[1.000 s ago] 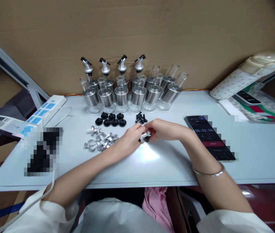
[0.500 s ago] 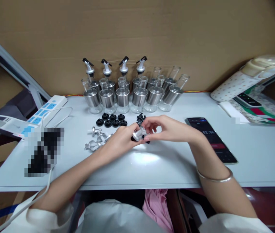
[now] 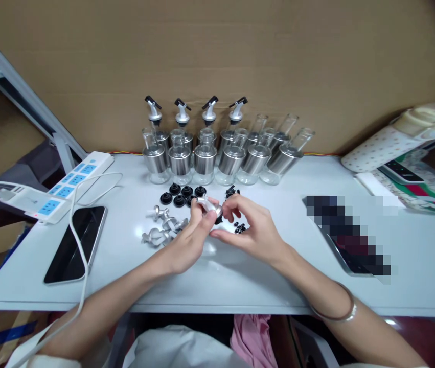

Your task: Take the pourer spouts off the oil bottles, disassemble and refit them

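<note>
Spout point(image 3: 212, 206), silver w/ black base, is in L hand point(image 3: 188, 240), gripped btwn thumb & fingers above the table point(image 3: 248, 278); it's tilted, nozzle up-left, base twd R hand point(image 3: 257, 230). R hand's fingers are curled, thumb parted from them, gap facing the base; can't tell if they touch it. Small black rings point(image 3: 240, 228) lie just beside R hand, black levers point(image 3: 231, 191) a bit behind. Black stoppers point(image 3: 179, 200) sit grouped behind L hand, loose silver spouts point(image 3: 156, 236) to its left. Glass bottles point(image 3: 205, 159) w/ metal sleeves stand in 2 rows at back; 4 in rear row have spouts on. Phone point(image 3: 77, 245) & power strip point(image 3: 66, 191) far left; 2nd phone, partly pixelated, right; dotted flask point(image 3: 374, 145) back right.
</note>
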`<state>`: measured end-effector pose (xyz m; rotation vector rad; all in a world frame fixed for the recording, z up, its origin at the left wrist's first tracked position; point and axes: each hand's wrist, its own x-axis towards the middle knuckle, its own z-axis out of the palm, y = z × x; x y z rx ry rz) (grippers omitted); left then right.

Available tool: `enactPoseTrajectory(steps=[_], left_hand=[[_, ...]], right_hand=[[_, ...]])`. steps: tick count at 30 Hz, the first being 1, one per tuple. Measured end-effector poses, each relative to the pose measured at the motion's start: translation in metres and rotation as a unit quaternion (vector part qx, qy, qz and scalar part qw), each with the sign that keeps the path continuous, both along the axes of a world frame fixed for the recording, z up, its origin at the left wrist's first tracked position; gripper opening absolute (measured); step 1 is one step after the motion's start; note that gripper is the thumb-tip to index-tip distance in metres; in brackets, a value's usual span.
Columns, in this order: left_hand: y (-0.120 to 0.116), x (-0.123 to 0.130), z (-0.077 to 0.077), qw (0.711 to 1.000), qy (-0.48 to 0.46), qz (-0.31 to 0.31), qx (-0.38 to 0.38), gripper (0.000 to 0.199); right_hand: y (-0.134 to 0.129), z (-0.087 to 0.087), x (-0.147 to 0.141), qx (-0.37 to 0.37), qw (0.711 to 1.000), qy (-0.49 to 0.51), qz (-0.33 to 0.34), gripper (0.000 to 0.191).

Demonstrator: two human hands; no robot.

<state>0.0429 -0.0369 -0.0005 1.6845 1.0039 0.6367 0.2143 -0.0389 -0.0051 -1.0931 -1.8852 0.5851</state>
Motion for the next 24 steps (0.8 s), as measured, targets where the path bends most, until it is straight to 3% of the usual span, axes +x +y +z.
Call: enactPoseTrajectory(steps=[3,5,9,13,15,17,20,24], left_hand=[[0.0,-0.001,-0.001,0.999,0.033,-0.012,-0.027,0.043],[0.0,-0.003,-0.003,0.999,0.045,-0.021,-0.001,0.045],[0.011,-0.01,-0.008,0.985,0.018,0.003,0.174,0.041],[0.028,-0.017,-0.009,0.906,0.039,0.024,0.421,0.025],[0.033,-0.019,-0.007,0.861,0.088,0.019,0.501,0.017],[0.034,-0.019,-0.006,0.814,0.121,0.015,0.567,0.021],[0.03,-0.016,-0.005,0.768,0.126,0.005,0.628,0.038],[0.027,-0.014,-0.004,0.754,0.112,0.016,0.647,0.045]], right_hand=[[-0.003,-0.002,-0.004,-0.015,1.0,-0.002,-0.017,0.018],[-0.003,-0.001,-0.004,-0.048,0.998,0.018,-0.022,0.018],[-0.001,0.007,0.0,-0.115,0.991,0.072,-0.01,0.019],[0.0,0.012,0.006,-0.143,0.982,0.113,0.045,0.023],[0.001,0.012,0.008,-0.141,0.982,0.103,0.065,0.025],[0.0,0.011,0.007,-0.118,0.988,0.074,0.072,0.03],[-0.002,0.01,0.003,-0.074,0.994,0.04,0.066,0.033],[-0.005,0.013,0.001,-0.039,0.997,0.042,0.051,0.028]])
